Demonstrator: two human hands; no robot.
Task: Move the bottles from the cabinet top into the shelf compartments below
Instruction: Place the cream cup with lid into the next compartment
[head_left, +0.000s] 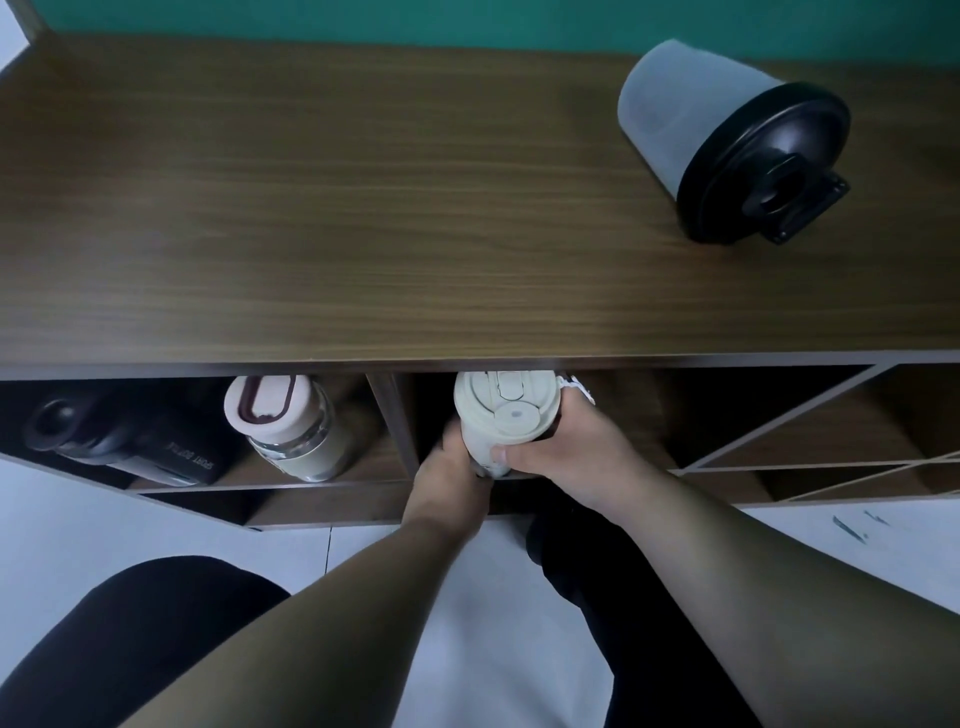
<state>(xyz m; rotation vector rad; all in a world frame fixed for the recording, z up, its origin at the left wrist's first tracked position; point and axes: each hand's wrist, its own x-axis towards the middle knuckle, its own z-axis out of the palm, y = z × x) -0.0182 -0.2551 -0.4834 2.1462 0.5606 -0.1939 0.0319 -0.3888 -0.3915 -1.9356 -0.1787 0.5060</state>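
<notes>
A smooth cream bottle (506, 415) is gripped at the middle shelf compartment (623, 415), frame centre.
It is clasped by the left hand (447, 475) low and the right hand (566, 452) wrapped around; a frosted black-lidded bottle (727, 140) is seen upper right on the wood-grain surface (311, 208).

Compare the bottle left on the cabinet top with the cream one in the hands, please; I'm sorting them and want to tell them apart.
The frosted grey bottle has a black lid with a hinged handle; the cream bottle has a matching cream lid. The grey one looks wider. It stands untouched on the cabinet top, while the cream one is gripped by the left hand and right hand at the middle compartment's opening. Both are upright with lids on.
</notes>
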